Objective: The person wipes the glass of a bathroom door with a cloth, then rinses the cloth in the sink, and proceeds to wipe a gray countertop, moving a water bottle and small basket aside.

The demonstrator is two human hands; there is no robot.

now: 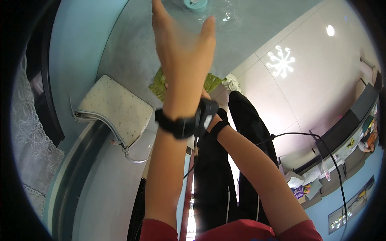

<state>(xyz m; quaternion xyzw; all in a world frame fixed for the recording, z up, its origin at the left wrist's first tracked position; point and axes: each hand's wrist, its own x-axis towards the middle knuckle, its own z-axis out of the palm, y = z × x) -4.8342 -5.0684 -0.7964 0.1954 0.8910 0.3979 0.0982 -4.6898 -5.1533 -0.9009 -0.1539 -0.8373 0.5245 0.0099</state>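
My left hand (187, 51) reaches out over a grey tabletop (129, 45), its thumb and a finger spread apart, with nothing visible between them. A black strap and a small black device sit on that wrist. A turquoise round object (196, 4) and clear crinkled plastic (226, 13) lie beyond the fingertips. Below my left forearm, a green cloth-like piece (157, 86) shows on both sides. My right hand (206, 94) is mostly hidden behind the left wrist, close to the green piece; its grip cannot be seen. A black band is around the right wrist.
A cream zip pouch (117, 105) with small stars and a wrist strap lies at the left, near white lace fabric (39, 129). A black cable (331, 153) runs along the right. Beyond the tiled floor (271, 99), a person (368, 143) is near a sofa and a cluttered table.
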